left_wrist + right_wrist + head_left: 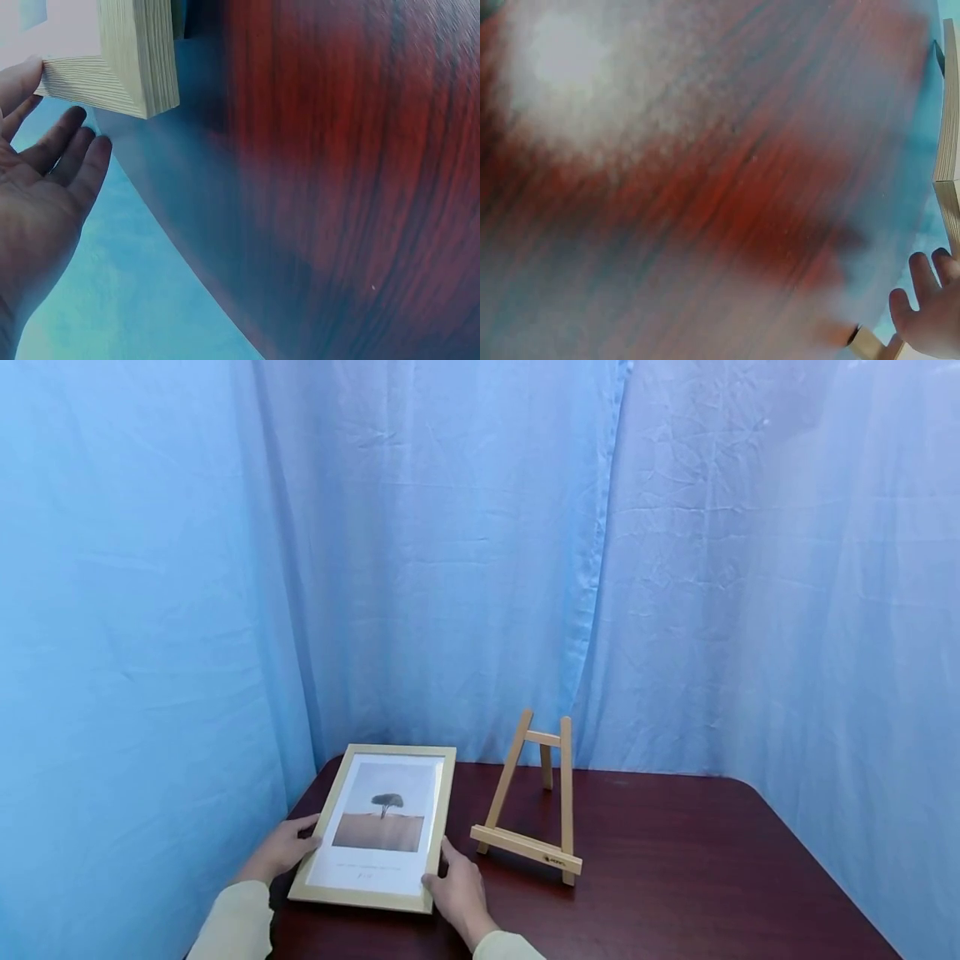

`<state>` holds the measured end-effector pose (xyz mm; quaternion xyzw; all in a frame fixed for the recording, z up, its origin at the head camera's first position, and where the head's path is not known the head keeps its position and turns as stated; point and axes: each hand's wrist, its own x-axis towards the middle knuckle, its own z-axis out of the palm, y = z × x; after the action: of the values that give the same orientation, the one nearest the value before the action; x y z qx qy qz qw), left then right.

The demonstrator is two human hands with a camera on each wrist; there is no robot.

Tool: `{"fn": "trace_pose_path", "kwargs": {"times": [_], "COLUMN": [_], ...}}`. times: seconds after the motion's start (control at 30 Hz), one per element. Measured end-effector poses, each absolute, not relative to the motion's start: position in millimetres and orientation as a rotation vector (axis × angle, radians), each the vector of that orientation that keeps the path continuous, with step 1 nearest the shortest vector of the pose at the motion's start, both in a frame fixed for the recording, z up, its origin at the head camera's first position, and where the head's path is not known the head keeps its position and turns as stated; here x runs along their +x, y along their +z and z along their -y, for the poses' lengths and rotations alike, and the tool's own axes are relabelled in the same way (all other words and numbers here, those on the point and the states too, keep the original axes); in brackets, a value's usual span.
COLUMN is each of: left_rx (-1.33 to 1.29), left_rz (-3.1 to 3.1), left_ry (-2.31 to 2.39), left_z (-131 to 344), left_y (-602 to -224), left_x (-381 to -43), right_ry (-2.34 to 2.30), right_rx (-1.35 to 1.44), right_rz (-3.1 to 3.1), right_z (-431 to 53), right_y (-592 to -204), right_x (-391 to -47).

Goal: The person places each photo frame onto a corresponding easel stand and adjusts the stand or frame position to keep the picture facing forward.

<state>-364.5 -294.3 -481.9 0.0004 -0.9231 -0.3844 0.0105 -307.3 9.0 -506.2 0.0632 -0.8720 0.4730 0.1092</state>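
A picture frame (378, 868) with a pale wooden border and a print of a single tree is held between both hands at the left of the table. My left hand (285, 847) grips its left side; in the left wrist view the thumb lies on the front near a lower corner and the other fingers are partly spread. On the lower right side, my right hand (463, 892) holds the border, thumb on the front. The right wrist view shows only part of that hand (934, 315) beside the frame's edge (949, 120). Just right of the frame stands a small wooden easel (566, 785).
The dark reddish-brown table (690, 860) has rounded back corners. Blue curtains (465, 568) hang close behind it and along both sides. The easel's ledge (525, 849) faces forward, near the right hand.
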Motion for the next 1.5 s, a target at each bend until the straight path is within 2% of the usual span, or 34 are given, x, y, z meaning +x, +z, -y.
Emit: {"fn": "trace_pose_path", "kwargs": {"times": [1.5], "left_rx": [-0.138], "left_rz": [2.468], "left_ry": [-1.585], "left_z": [250], "left_y": [-440], "left_x": [-380], "right_ry": [1.576], "right_rx": [0.232], "right_rz": [2.308], "right_z": [-47], "right_y": [-465], "right_x": [-321]}}
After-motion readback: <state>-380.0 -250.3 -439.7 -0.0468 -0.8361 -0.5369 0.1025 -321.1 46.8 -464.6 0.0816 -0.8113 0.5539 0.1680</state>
